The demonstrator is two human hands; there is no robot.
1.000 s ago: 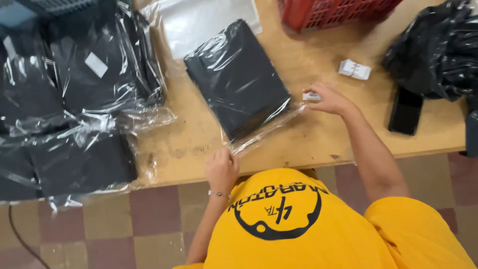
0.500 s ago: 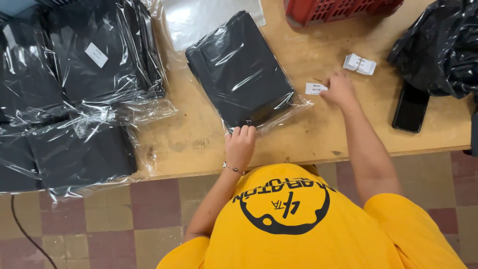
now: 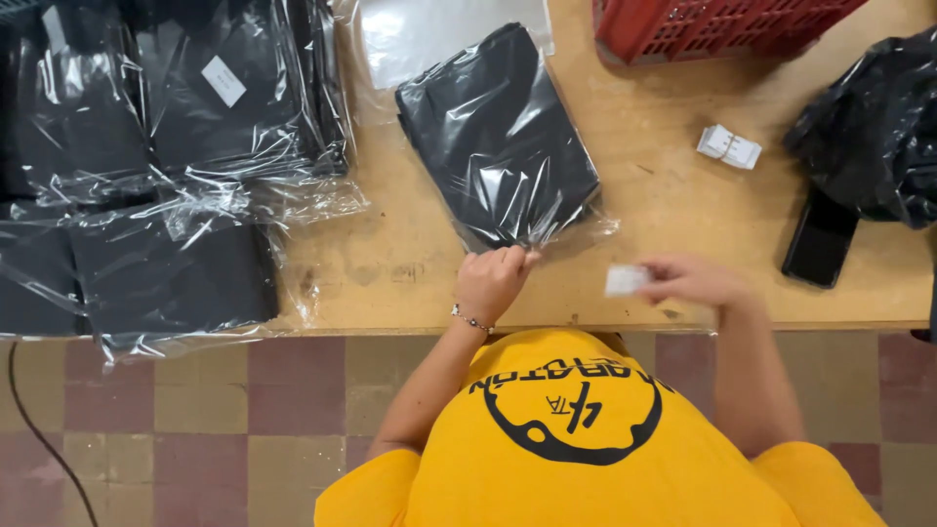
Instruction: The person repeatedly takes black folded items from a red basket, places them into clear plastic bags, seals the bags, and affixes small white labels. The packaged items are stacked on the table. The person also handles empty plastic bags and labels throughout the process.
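Pale wooden worktop (image 3: pixel 664 205) across the upper frame, checkered maroon and tan tile floor (image 3: pixel 195 420) below, dark cable (image 3: pixel 44 439) lower left

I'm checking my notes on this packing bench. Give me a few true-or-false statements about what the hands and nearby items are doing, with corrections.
1. The left hand pinches the open end of the bagged black garment. True.
2. The right hand holds a small white tag. True.
3. The basket at the top is blue. False: it is red.
4. The dark phone lies in the right hand. False: it rests on the table, apart from the hand.
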